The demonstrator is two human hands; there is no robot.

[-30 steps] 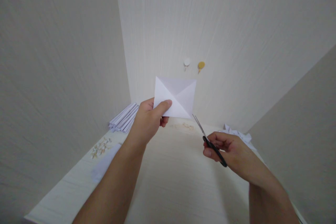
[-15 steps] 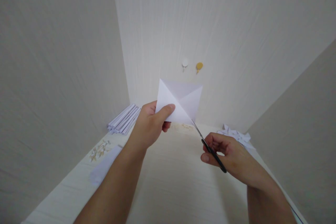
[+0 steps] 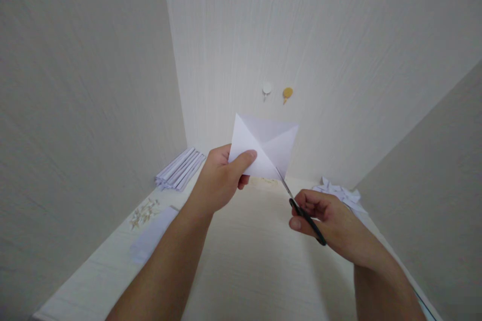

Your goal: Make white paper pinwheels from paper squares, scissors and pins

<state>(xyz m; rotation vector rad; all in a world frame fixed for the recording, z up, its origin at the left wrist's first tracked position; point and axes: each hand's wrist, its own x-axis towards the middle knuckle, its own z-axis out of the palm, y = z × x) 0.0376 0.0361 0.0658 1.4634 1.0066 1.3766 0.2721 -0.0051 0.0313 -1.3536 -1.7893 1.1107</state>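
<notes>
Left hand: pinches the creased paper.
Right hand: grasps scissors, below-right of the paper.
Blades: could stray if the paper sags.

Left hand pinches; right hand seems loosely curled.

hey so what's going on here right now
Someone's left hand is holding up a piece of creased white paper, thumb on its front. The right hand holds black-handled scissors, their tips at the paper's lower edge, near its right corner. On the table, long paper pieces lie at the left and folded paper at the right.
</notes>
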